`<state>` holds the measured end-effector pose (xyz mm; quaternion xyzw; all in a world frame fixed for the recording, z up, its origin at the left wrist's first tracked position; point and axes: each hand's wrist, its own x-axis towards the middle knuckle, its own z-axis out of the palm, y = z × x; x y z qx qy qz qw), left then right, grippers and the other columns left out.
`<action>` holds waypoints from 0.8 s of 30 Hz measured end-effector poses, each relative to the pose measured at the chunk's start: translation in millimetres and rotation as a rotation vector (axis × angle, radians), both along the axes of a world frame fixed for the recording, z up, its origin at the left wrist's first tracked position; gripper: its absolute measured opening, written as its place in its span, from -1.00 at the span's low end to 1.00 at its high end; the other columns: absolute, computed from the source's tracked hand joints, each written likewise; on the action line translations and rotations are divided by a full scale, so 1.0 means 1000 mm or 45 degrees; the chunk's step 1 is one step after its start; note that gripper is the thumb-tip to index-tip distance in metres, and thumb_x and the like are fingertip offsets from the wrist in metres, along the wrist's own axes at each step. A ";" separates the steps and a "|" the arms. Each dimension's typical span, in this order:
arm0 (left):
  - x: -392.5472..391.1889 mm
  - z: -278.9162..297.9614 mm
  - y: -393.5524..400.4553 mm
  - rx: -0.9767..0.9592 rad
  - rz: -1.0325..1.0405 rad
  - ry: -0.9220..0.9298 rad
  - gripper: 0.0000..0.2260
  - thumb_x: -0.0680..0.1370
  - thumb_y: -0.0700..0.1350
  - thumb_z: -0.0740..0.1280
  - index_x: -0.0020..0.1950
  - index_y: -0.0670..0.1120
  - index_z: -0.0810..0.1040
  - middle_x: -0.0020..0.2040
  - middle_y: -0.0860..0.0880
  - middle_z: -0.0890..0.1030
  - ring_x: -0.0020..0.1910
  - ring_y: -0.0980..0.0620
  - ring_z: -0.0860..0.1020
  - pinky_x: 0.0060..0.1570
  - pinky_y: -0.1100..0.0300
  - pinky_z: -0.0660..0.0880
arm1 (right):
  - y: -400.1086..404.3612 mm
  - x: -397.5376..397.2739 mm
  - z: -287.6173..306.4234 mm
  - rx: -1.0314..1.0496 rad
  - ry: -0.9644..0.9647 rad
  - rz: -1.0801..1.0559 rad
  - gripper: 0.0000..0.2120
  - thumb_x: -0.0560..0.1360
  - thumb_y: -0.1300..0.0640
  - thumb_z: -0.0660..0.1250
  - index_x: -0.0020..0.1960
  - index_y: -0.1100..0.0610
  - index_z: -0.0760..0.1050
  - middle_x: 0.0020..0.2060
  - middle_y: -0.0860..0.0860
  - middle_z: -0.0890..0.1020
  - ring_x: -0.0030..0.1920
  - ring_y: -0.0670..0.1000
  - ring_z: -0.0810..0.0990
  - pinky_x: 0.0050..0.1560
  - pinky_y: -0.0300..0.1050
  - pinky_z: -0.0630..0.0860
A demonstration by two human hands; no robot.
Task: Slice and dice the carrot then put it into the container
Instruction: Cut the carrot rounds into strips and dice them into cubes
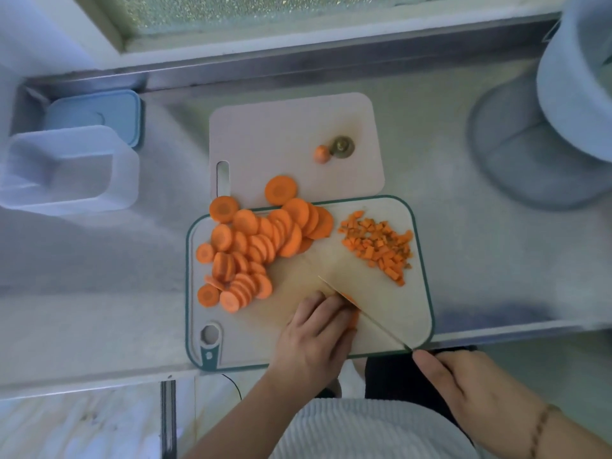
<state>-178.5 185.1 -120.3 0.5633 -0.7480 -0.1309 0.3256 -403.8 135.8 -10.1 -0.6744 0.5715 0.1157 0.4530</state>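
Dicing underway: the left hand (314, 336) pins a few carrot slices (351, 313) under curled fingers, and the right hand (463, 385) grips the knife (364, 314) against them. Beyond lie the diced pile (381, 245) and uncut rounds (258, 246). The clear container (71, 170) sits well off left. Next: short, even chops, probably.

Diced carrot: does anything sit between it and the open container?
Yes. The pile of carrot slices lies on the board between the diced carrot and the container; beyond it, bare counter.
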 end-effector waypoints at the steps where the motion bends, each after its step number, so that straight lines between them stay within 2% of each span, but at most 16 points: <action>1: 0.000 0.000 0.000 -0.001 -0.001 -0.003 -0.84 0.53 -0.21 0.49 0.09 -0.19 0.68 0.15 -0.11 0.63 0.07 -0.22 0.58 0.14 -0.01 0.54 | -0.002 0.005 -0.002 -0.013 -0.002 0.013 -0.35 0.37 -0.43 -0.18 -0.39 0.06 0.37 -0.43 -0.17 0.54 -0.36 -0.11 0.48 -0.27 -0.23 0.40; 4: 0.001 0.002 -0.002 -0.028 -0.018 -0.013 -0.84 0.53 -0.21 0.49 0.10 -0.21 0.68 0.13 -0.12 0.64 0.10 -0.18 0.56 0.18 0.02 0.53 | -0.006 0.018 -0.011 -0.081 0.049 0.091 -0.32 0.37 -0.44 -0.24 -0.39 0.08 0.33 -0.51 0.01 0.44 -0.45 -0.03 0.42 -0.31 -0.15 0.41; 7: 0.004 0.007 -0.001 -0.037 -0.054 -0.057 -0.80 0.52 -0.23 0.49 0.12 -0.22 0.67 0.13 -0.14 0.63 0.10 -0.18 0.55 0.20 0.04 0.52 | -0.004 0.019 -0.014 -0.103 -0.031 0.049 -0.35 0.41 -0.44 -0.21 -0.44 0.04 0.30 -0.56 -0.01 0.39 -0.48 -0.04 0.39 -0.38 -0.19 0.36; 10: 0.007 0.005 0.002 -0.038 -0.023 -0.053 -0.81 0.49 -0.25 0.49 0.09 -0.25 0.68 0.10 -0.15 0.62 0.08 -0.19 0.54 0.17 0.06 0.52 | 0.003 0.007 -0.003 -0.085 -0.116 -0.046 -0.38 0.45 -0.41 -0.15 -0.43 -0.02 0.41 -0.52 -0.13 0.48 -0.43 -0.09 0.44 -0.39 -0.27 0.30; 13: 0.005 0.003 0.004 -0.069 0.023 -0.050 -0.83 0.48 -0.26 0.50 0.05 -0.25 0.69 0.07 -0.13 0.63 0.06 -0.18 0.55 0.15 0.07 0.53 | 0.012 0.000 0.002 -0.033 -0.034 -0.036 -0.37 0.41 -0.41 -0.12 -0.41 0.11 0.35 -0.51 -0.04 0.46 -0.45 -0.08 0.41 -0.35 -0.20 0.32; 17: 0.004 0.001 0.004 -0.074 0.013 -0.034 -0.80 0.47 -0.26 0.51 0.09 -0.23 0.70 0.07 -0.11 0.66 0.06 -0.17 0.58 0.13 0.06 0.54 | 0.012 0.004 -0.002 0.030 0.063 -0.001 -0.34 0.38 -0.45 -0.18 -0.42 0.07 0.33 -0.55 -0.02 0.39 -0.47 -0.06 0.36 -0.33 -0.14 0.38; 21: 0.007 -0.001 0.003 -0.056 0.006 -0.031 -0.82 0.49 -0.25 0.50 0.08 -0.23 0.70 0.08 -0.12 0.66 0.09 -0.16 0.59 0.20 0.12 0.51 | -0.005 0.023 -0.006 0.006 0.047 0.033 -0.38 0.39 -0.44 -0.19 -0.47 0.01 0.28 -0.63 -0.06 0.34 -0.55 -0.09 0.31 -0.41 -0.19 0.32; 24: 0.007 0.000 0.004 -0.069 -0.009 -0.018 -0.81 0.50 -0.23 0.52 0.09 -0.23 0.71 0.11 -0.12 0.67 0.12 -0.17 0.61 0.20 0.06 0.54 | -0.004 0.033 -0.009 -0.023 0.077 0.104 -0.35 0.39 -0.45 -0.24 -0.40 0.02 0.32 -0.52 -0.04 0.40 -0.48 -0.08 0.37 -0.37 -0.13 0.39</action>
